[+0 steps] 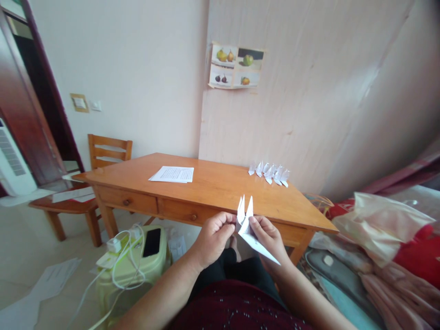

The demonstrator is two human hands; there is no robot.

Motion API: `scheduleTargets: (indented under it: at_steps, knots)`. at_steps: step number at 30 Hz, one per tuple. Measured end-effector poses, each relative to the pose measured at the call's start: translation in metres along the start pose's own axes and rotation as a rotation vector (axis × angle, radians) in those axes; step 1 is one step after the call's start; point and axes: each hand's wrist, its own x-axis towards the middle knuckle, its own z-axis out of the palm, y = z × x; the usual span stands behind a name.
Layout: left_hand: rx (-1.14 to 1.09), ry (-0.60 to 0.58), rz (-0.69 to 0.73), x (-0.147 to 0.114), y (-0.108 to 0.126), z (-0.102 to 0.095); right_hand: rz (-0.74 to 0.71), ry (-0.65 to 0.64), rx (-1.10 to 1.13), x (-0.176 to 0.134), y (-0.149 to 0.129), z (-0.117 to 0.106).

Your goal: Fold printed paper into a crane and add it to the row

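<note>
A partly folded white paper figure (pixel 248 227) with two upright points and a long tail is held in front of me, just off the near edge of the wooden table (pixel 213 188). My left hand (pixel 213 236) pinches its left side. My right hand (pixel 268 238) grips its right side and lower flap. Several finished white folded paper pieces (pixel 270 173) stand in a row at the table's far right. A sheet of printed paper (pixel 173 174) lies flat mid-table.
A wooden chair (pixel 108 153) stands behind the table's left end. A green stool (pixel 132 270) at lower left carries a black phone (pixel 151 242), a white charger and cables. Loose papers lie on the floor. Bags and bedding (pixel 378 247) pile at right.
</note>
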Motion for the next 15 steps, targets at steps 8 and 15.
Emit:
scheduleTargets:
  at_steps: [8,15]
  knots:
    - [-0.027,0.034,0.038,-0.001,-0.001,0.001,-0.075,0.001,-0.178,-0.004,-0.013,0.004]
    - [-0.074,0.020,0.036,-0.001,-0.002,0.001,-0.169,0.015,-0.277,-0.007,-0.014,0.005]
